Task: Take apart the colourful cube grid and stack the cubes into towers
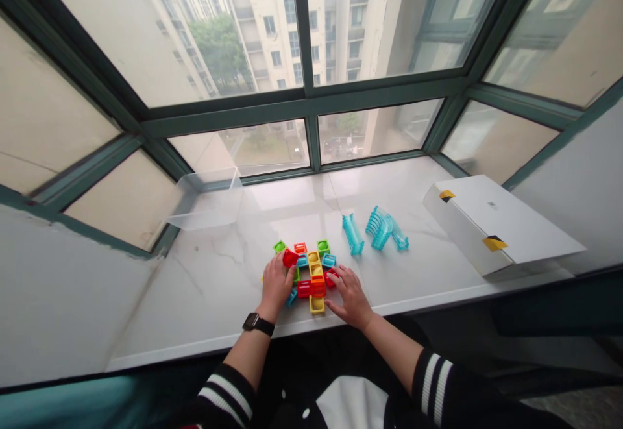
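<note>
Several small hollow plastic blocks (310, 273) in red, orange, yellow, green and blue lie in a tight cluster on the white marble sill (219, 286). My left hand (277, 284) is on the cluster's left side, its fingertips gripping a red block (291, 258). My right hand (350, 297) rests with fingers spread against the cluster's right side, touching a red block (331, 278). Its fingers are apart and it holds nothing. Part of the cluster is hidden under my left hand.
Translucent blue curved tube pieces (384, 228) and a straight ribbed one (353, 234) lie right of the blocks. A clear plastic bin (207, 200) stands at the back left, a white box (496, 224) at the right. Window frames run behind the sill.
</note>
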`<action>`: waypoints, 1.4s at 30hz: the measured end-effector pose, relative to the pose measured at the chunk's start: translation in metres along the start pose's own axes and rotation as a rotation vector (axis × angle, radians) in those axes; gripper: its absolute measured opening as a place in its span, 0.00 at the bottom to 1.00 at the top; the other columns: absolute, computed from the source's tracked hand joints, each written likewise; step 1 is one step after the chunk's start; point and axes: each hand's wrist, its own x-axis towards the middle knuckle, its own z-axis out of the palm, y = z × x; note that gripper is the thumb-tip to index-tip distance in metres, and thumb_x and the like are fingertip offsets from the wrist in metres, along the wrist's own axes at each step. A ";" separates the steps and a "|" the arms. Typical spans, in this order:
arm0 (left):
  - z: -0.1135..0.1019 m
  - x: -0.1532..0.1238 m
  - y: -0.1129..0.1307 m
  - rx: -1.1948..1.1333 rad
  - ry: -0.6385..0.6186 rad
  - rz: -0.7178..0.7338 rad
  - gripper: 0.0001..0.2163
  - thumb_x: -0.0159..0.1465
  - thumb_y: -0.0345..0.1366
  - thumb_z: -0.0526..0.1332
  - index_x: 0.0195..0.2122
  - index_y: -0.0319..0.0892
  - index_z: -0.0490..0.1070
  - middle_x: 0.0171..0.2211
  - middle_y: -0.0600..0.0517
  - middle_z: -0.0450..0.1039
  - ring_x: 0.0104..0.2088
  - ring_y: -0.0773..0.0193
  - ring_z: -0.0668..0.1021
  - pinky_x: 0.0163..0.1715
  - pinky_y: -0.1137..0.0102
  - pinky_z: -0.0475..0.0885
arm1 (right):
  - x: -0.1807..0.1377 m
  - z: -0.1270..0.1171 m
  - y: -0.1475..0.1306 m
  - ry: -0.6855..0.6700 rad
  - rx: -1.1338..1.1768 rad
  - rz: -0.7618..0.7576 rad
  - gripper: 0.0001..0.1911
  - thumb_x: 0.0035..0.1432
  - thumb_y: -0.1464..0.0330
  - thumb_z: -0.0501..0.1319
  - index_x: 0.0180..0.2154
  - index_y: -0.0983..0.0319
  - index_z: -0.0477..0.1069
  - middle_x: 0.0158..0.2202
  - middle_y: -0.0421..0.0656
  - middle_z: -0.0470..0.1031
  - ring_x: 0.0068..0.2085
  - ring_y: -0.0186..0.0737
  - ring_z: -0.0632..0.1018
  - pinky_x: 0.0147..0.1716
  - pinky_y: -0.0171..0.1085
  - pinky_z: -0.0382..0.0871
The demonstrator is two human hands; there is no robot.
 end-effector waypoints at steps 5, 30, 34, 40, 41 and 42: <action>-0.004 -0.005 0.008 0.049 -0.028 0.007 0.32 0.71 0.50 0.59 0.73 0.46 0.55 0.67 0.39 0.68 0.66 0.43 0.70 0.66 0.46 0.62 | 0.024 0.006 -0.012 -0.037 0.047 0.028 0.23 0.62 0.62 0.68 0.58 0.58 0.75 0.63 0.54 0.72 0.66 0.62 0.69 0.67 0.64 0.63; -0.043 -0.029 -0.025 0.170 -0.005 -0.024 0.27 0.73 0.47 0.56 0.72 0.49 0.63 0.44 0.44 0.73 0.47 0.48 0.74 0.64 0.44 0.62 | 0.034 0.033 -0.035 -0.160 0.117 -0.131 0.36 0.59 0.73 0.60 0.69 0.59 0.66 0.72 0.54 0.59 0.74 0.61 0.57 0.70 0.62 0.61; -0.042 -0.030 -0.029 0.180 -0.012 -0.018 0.27 0.73 0.48 0.56 0.72 0.50 0.64 0.49 0.43 0.72 0.52 0.47 0.73 0.67 0.43 0.58 | 0.017 0.029 -0.038 -0.072 0.133 -0.032 0.37 0.62 0.63 0.65 0.70 0.58 0.62 0.74 0.54 0.56 0.74 0.64 0.58 0.70 0.64 0.60; -0.038 -0.030 -0.033 0.129 -0.040 0.044 0.31 0.72 0.46 0.58 0.75 0.48 0.56 0.61 0.41 0.72 0.62 0.44 0.70 0.66 0.45 0.61 | 0.009 0.042 -0.036 -0.138 0.108 -0.036 0.39 0.62 0.58 0.69 0.70 0.59 0.63 0.75 0.57 0.54 0.73 0.64 0.62 0.69 0.62 0.64; -0.038 -0.030 -0.034 0.119 -0.045 0.053 0.32 0.72 0.46 0.59 0.75 0.48 0.55 0.60 0.41 0.72 0.61 0.45 0.71 0.66 0.46 0.62 | 0.010 0.045 -0.036 -0.144 0.102 -0.049 0.38 0.63 0.58 0.69 0.70 0.60 0.63 0.75 0.57 0.54 0.73 0.64 0.61 0.69 0.62 0.63; -0.039 -0.030 -0.034 0.116 -0.044 0.058 0.32 0.72 0.46 0.59 0.75 0.47 0.55 0.59 0.41 0.73 0.60 0.45 0.72 0.65 0.47 0.63 | 0.012 0.047 -0.036 -0.146 0.096 -0.060 0.38 0.63 0.58 0.68 0.70 0.60 0.63 0.75 0.58 0.54 0.73 0.64 0.61 0.69 0.62 0.63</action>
